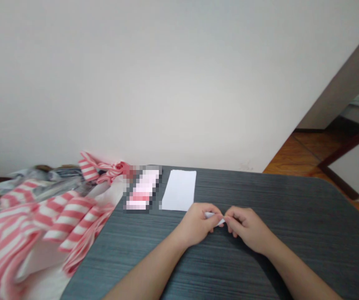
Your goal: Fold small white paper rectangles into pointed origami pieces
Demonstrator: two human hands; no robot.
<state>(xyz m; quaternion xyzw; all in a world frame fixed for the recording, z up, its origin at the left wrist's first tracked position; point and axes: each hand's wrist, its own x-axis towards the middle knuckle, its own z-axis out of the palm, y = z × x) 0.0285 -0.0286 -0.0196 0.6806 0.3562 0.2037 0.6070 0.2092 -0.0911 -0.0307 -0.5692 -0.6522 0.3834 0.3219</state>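
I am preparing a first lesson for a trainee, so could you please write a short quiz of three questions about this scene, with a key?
1. True or false: the left hand and right hand meet at a small piece of white paper.
2. Which pattern shows on the cloth at the left of the dark table?
A) Blue dots
B) Red and white stripes
C) Green checks
3. Fill in: in the picture, the flat white sheet lies to the ____ of the pixelated item.

Key: 1 true; 2 B; 3 right.
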